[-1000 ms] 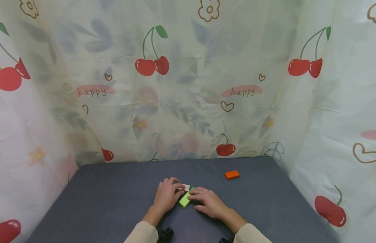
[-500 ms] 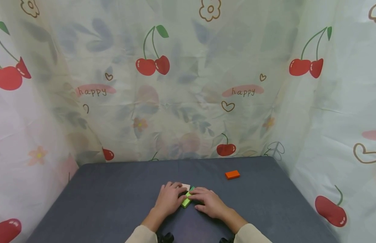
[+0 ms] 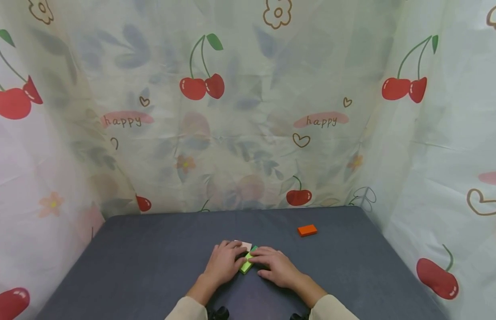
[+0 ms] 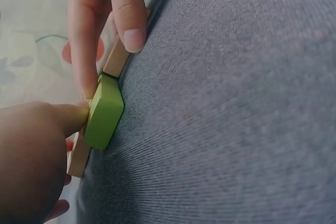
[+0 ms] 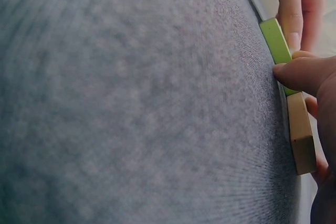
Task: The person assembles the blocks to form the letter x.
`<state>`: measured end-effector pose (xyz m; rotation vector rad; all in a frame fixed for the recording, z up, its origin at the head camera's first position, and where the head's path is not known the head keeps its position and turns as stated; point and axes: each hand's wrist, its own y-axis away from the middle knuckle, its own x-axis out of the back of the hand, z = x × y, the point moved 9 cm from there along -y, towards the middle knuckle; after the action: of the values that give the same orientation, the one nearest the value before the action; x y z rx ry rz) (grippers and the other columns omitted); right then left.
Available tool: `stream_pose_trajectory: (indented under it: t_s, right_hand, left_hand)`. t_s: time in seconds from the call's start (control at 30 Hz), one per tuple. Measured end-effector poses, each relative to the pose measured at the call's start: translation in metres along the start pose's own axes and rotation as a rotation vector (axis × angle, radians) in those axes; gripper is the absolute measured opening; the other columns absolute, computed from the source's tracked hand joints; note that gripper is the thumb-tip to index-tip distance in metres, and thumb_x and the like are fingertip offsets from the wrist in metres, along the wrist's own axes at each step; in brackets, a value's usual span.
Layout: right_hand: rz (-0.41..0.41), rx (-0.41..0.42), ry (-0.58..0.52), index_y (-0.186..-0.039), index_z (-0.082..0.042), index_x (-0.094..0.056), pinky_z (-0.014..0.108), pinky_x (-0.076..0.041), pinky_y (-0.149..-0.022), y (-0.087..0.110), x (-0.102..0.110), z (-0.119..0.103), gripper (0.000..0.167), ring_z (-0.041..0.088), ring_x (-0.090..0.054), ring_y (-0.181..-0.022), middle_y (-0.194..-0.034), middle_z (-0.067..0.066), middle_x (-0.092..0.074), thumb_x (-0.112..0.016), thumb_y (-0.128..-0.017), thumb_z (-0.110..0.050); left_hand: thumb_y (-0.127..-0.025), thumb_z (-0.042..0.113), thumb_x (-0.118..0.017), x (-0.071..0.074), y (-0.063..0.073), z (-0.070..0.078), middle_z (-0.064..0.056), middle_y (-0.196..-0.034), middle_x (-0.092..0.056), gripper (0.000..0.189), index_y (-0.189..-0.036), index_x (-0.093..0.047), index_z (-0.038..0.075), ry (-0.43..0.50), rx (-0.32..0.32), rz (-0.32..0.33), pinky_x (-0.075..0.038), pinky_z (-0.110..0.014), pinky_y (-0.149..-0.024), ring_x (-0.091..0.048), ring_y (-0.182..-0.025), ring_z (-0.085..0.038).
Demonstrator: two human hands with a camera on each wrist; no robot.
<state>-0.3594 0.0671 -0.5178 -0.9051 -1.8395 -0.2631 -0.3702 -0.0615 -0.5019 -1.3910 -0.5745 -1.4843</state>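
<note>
A light green block [image 3: 246, 266] lies at a slant on the table between the two hands. Behind it are a pale pinkish block [image 3: 244, 245] and a sliver of a darker green block [image 3: 254, 249]. My left hand [image 3: 223, 263] has its thumb on the light green block and its other fingers at the pale block. With its index fingertip on the light green block, my right hand [image 3: 279, 268] holds a block [image 5: 301, 135] with bare wooden sides, mostly hidden from above. In the left wrist view, wooden sides flank the light green block [image 4: 105, 113] at both ends.
An orange block [image 3: 307, 230] lies apart, towards the back right of the dark grey cloth-covered table [image 3: 151, 258]. A printed curtain [image 3: 239, 133] with cherries surrounds the table's back and sides.
My left hand has shifted slightly towards me and to the right; its thumb went from the pale block onto the light green one. The right hand stays nearly still.
</note>
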Motion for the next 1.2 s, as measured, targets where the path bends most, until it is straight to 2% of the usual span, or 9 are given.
stream_pose_trajectory:
  t_s: [0.3, 0.63, 1.2]
  right_hand:
    - [0.006, 0.009, 0.006, -0.132, -0.024, -0.063, 0.063, -0.035, -0.097, 0.0, 0.0, -0.001, 0.041, 0.021, -0.041, -0.134, -0.14, -0.003, -0.053, -0.068, -0.091, -0.019]
    - [0.007, 0.011, 0.01, -0.132, -0.023, -0.063, 0.061, -0.036, -0.098, -0.001, 0.0, -0.002, 0.041, 0.02, -0.041, -0.134, -0.14, -0.003, -0.053, -0.069, -0.091, -0.018]
    - [0.0, 0.022, 0.02, -0.132, -0.023, -0.063, 0.059, -0.037, -0.098, -0.001, 0.001, -0.002, 0.041, 0.02, -0.042, -0.133, -0.14, -0.003, -0.053, -0.068, -0.091, -0.019]
  left_hand:
    - [-0.094, 0.038, -0.063, -0.006, -0.005, -0.006, -0.001, -0.133, -0.058, 0.037, -0.127, -0.066, 0.021, 0.077, -0.004, -0.051, -0.041, -0.053, -0.093, -0.05, -0.121, -0.027]
    - [-0.096, 0.039, -0.06, -0.009, -0.009, -0.005, 0.002, -0.138, -0.054, 0.04, -0.133, -0.062, 0.024, 0.026, -0.063, -0.083, -0.035, -0.053, -0.1, -0.045, -0.129, -0.026]
    - [-0.096, 0.031, -0.059, -0.012, -0.016, -0.003, 0.004, -0.139, -0.054, 0.037, -0.132, -0.063, 0.022, 0.1, -0.134, -0.151, -0.032, -0.053, -0.105, -0.041, -0.134, -0.026]
